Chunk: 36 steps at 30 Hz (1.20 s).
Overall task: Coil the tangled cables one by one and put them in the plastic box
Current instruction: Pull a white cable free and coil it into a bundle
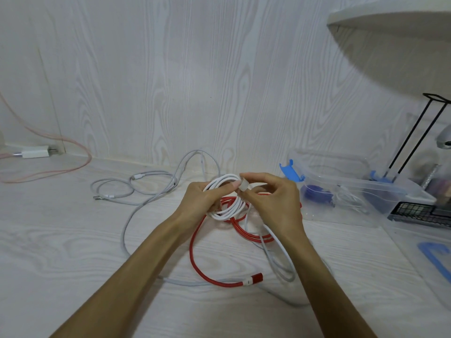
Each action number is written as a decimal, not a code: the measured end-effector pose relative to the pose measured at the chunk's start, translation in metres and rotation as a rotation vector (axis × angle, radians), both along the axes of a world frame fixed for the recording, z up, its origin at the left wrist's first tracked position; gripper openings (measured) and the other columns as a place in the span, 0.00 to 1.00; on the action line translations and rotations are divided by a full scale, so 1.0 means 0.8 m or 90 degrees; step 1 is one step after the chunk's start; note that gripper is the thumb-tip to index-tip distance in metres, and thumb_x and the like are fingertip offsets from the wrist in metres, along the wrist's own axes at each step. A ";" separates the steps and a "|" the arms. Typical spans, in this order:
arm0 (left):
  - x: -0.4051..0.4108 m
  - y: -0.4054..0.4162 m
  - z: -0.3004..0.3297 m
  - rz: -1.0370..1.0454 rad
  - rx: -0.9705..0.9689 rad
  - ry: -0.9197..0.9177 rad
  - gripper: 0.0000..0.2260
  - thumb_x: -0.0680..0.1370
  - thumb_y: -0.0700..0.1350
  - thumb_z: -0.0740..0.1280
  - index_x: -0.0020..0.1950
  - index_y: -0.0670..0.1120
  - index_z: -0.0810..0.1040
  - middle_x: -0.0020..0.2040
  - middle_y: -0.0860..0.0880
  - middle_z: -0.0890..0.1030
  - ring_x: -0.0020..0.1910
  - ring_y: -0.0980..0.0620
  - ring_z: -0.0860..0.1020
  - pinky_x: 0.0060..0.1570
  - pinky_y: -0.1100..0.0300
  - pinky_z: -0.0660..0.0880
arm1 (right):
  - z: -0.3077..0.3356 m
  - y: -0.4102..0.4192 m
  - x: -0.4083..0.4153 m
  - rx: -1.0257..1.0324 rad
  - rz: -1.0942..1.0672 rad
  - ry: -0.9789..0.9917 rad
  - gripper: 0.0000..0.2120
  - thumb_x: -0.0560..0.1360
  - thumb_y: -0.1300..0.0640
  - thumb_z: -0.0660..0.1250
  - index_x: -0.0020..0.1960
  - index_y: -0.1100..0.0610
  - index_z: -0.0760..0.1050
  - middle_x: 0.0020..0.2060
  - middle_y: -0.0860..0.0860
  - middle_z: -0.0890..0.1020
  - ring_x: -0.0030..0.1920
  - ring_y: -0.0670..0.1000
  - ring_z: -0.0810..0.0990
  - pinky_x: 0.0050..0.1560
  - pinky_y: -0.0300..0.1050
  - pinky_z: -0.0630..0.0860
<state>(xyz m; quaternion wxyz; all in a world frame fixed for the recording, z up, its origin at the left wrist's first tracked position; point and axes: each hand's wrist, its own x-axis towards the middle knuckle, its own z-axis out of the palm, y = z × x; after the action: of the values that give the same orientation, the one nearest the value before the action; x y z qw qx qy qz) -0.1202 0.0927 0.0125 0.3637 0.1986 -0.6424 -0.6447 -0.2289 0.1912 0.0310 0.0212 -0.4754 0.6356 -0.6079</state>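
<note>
A white cable (225, 211) is wound into a coil of several loops, held above the floor. My left hand (202, 198) grips the coil's left side. My right hand (273, 198) pinches the cable's white plug end at the top of the coil. Under the hands a red cable (195, 259) lies loose, its red plug at the lower right. A grey cable (136, 189) sprawls tangled to the left and loops around the front. The clear plastic box (380, 189) with blue clips stands open at the right; a blue coil and a white cable lie inside.
A white charger plug (35, 152) with a pink cable (73, 167) lies at the far left by the wall. A black wire rack (419, 212) stands right of the box. The box lid (432, 257) lies at the right edge. A white shelf (390, 18) overhangs the upper right.
</note>
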 end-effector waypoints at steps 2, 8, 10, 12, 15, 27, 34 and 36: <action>-0.003 0.001 0.003 -0.008 0.036 0.006 0.13 0.74 0.44 0.71 0.30 0.46 0.73 0.21 0.54 0.62 0.21 0.58 0.60 0.25 0.67 0.63 | -0.004 -0.002 0.003 -0.055 -0.045 0.091 0.10 0.68 0.57 0.75 0.48 0.47 0.82 0.40 0.39 0.82 0.37 0.41 0.81 0.39 0.30 0.76; -0.001 0.002 0.002 -0.041 0.047 0.006 0.11 0.72 0.46 0.72 0.38 0.38 0.78 0.26 0.49 0.72 0.26 0.54 0.69 0.35 0.61 0.68 | -0.019 -0.010 0.004 -0.060 -0.183 0.402 0.11 0.70 0.62 0.74 0.52 0.60 0.83 0.43 0.55 0.86 0.40 0.52 0.84 0.42 0.44 0.81; -0.001 0.002 -0.004 -0.035 0.043 0.008 0.13 0.71 0.47 0.74 0.47 0.38 0.83 0.38 0.43 0.82 0.37 0.50 0.79 0.43 0.57 0.74 | -0.019 -0.012 0.003 -0.039 -0.165 0.422 0.12 0.69 0.63 0.74 0.52 0.61 0.83 0.44 0.55 0.85 0.41 0.52 0.84 0.43 0.40 0.80; 0.001 -0.002 -0.007 -0.028 0.050 0.008 0.12 0.71 0.47 0.74 0.48 0.40 0.84 0.41 0.42 0.83 0.38 0.51 0.80 0.42 0.59 0.75 | -0.018 -0.012 0.001 -0.013 -0.091 0.361 0.14 0.69 0.65 0.74 0.54 0.60 0.82 0.46 0.54 0.84 0.42 0.47 0.82 0.41 0.30 0.77; 0.005 -0.007 -0.004 -0.031 0.048 0.005 0.10 0.71 0.47 0.74 0.47 0.42 0.85 0.39 0.46 0.84 0.31 0.56 0.78 0.34 0.65 0.73 | -0.008 -0.003 -0.008 0.059 0.099 0.092 0.17 0.70 0.65 0.73 0.57 0.56 0.80 0.49 0.47 0.82 0.46 0.41 0.81 0.42 0.27 0.75; 0.000 0.000 0.002 0.082 -0.036 -0.013 0.15 0.74 0.42 0.71 0.59 0.49 0.77 0.42 0.54 0.81 0.31 0.64 0.77 0.35 0.70 0.72 | -0.004 -0.001 -0.011 0.093 0.129 -0.282 0.06 0.70 0.54 0.73 0.45 0.52 0.82 0.42 0.50 0.86 0.45 0.47 0.85 0.47 0.36 0.80; 0.002 0.000 0.011 -0.030 0.112 0.036 0.07 0.76 0.35 0.63 0.52 0.42 0.75 0.23 0.54 0.68 0.19 0.59 0.64 0.26 0.66 0.69 | 0.001 0.003 -0.027 0.188 0.291 -0.404 0.12 0.74 0.57 0.68 0.54 0.63 0.75 0.45 0.55 0.85 0.48 0.50 0.84 0.50 0.41 0.79; 0.003 -0.003 0.017 -0.143 0.223 0.112 0.08 0.77 0.38 0.57 0.42 0.43 0.75 0.22 0.52 0.61 0.18 0.58 0.58 0.27 0.64 0.68 | 0.000 0.001 -0.029 0.150 0.263 -0.362 0.10 0.74 0.58 0.68 0.53 0.62 0.75 0.45 0.55 0.86 0.49 0.52 0.84 0.55 0.46 0.78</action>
<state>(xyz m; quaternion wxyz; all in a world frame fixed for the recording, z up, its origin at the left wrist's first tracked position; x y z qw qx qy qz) -0.1175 0.0906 0.0259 0.3040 0.1289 -0.5043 -0.7979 -0.2524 0.1917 0.0310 0.3739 -0.4003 0.5604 -0.6212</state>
